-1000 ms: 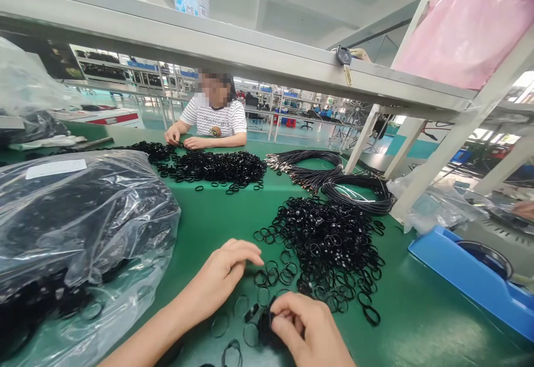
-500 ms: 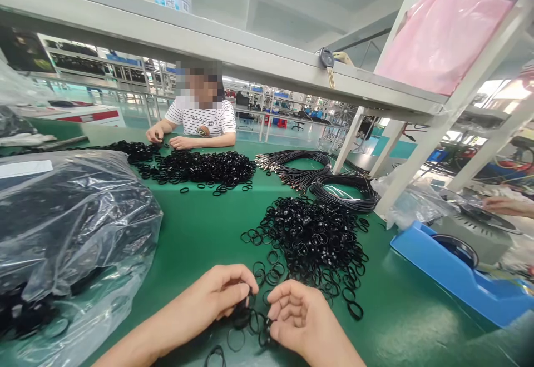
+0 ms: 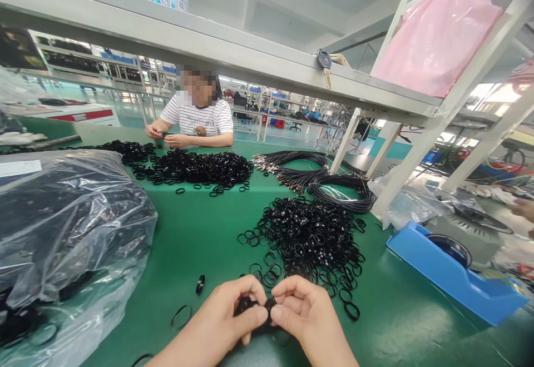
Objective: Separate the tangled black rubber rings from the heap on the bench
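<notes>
My left hand and my right hand meet low in the middle of the view, fingers pinched together on a small stack of black rings held between them. Just beyond my fingers lies a big heap of loose black rings on the green table. A few single rings lie scattered to the left of my hands, one of them standing on edge.
A clear plastic bag of black rings fills the left. Across the table a person in a striped shirt works at another ring heap. Coiled black cables lie behind. A blue tape dispenser sits right, under a shelf frame.
My hands have come together, both now pinching the stack of rings. The view shifted slightly, and loose rings now show to the left of my hands.
</notes>
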Motion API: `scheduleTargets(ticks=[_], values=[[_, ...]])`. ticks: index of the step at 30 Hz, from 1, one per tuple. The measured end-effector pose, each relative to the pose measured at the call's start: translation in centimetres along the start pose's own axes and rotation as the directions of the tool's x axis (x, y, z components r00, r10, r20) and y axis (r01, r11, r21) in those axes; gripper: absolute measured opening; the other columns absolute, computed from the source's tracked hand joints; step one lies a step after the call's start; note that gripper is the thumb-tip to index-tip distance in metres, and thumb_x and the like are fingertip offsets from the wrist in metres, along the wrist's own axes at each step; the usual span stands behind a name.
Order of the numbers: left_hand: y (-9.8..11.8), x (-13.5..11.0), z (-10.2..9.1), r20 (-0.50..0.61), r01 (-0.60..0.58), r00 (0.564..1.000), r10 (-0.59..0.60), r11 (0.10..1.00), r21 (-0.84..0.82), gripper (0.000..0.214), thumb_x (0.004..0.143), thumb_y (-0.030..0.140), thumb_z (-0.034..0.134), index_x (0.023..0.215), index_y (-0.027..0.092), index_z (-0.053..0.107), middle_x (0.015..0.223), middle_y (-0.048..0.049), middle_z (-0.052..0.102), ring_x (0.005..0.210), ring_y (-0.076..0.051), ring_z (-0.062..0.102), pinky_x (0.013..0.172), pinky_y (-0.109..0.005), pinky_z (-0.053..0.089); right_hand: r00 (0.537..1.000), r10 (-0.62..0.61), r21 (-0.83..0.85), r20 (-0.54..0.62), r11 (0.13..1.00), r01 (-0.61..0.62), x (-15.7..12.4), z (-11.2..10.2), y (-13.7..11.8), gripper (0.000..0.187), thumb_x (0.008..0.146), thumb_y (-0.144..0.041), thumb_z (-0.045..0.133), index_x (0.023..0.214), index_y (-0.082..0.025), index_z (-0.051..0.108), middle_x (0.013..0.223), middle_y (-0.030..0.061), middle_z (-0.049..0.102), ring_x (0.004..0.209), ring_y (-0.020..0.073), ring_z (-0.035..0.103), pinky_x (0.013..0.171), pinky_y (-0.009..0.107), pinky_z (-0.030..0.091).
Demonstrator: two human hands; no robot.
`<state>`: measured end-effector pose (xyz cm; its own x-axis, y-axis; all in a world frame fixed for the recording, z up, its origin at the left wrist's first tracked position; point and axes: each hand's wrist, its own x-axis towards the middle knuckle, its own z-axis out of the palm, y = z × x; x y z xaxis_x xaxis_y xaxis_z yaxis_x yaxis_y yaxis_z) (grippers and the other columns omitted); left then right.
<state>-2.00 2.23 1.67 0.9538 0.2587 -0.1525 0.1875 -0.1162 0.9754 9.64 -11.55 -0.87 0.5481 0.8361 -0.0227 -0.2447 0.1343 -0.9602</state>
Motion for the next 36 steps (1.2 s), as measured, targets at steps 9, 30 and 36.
scheduleTargets(ticks=[9, 30, 36], values=[[0.8, 0.1, -0.7, -0.126, 0.047, 0.990, -0.070, 0.984, -0.173, 0.009, 0.079, 0.018, 0.048, 0.073, 0.016, 0.055, 0.058, 0.0041, 0.058, 0.043, -0.005, 0.037, 0.042, -0.017, 0.027, 0.996, -0.013, -0.040, -0.085, 0.999, 0.010, 0.1, -0.3, -0.5, 0.018, 0.068, -0.018, 0.076, 0.083, -0.016, 0.066, 0.070, -0.0020, 0.061, 0.062, 0.0111, 0.060, 0.061, 0.021, 0.045], [0.5, 0.1, 0.6, -0.131, -0.037, 0.989, 0.072, 0.968, 0.248, 0.015, 0.082, 0.023, 0.045, 0.069, 0.019, 0.051, 0.060, 0.0070, 0.043, 0.058, -0.011, 0.038, 0.054, -0.021, 0.032, 0.987, -0.157, -0.411, -0.041, 0.903, 0.126, -0.5, 1.0, -1.3, 0.006, 0.075, -0.020, 0.063, 0.079, -0.018, 0.066, 0.090, 0.0035, 0.056, 0.068, 0.0137, 0.055, 0.061, 0.025, 0.045], [0.8, -0.3, 0.9, -0.127, -0.021, 0.989, 0.077, 0.919, 0.394, 0.015, 0.077, 0.020, 0.044, 0.064, 0.019, 0.050, 0.061, 0.0069, 0.043, 0.061, -0.012, 0.038, 0.057, -0.022, 0.030, 0.990, -0.138, -0.496, -0.010, 0.861, 0.115, -0.4, 1.1, -1.5, 0.007, 0.076, -0.020, 0.061, 0.070, -0.017, 0.061, 0.076, 0.0007, 0.054, 0.066, 0.0148, 0.052, 0.060, 0.025, 0.042]])
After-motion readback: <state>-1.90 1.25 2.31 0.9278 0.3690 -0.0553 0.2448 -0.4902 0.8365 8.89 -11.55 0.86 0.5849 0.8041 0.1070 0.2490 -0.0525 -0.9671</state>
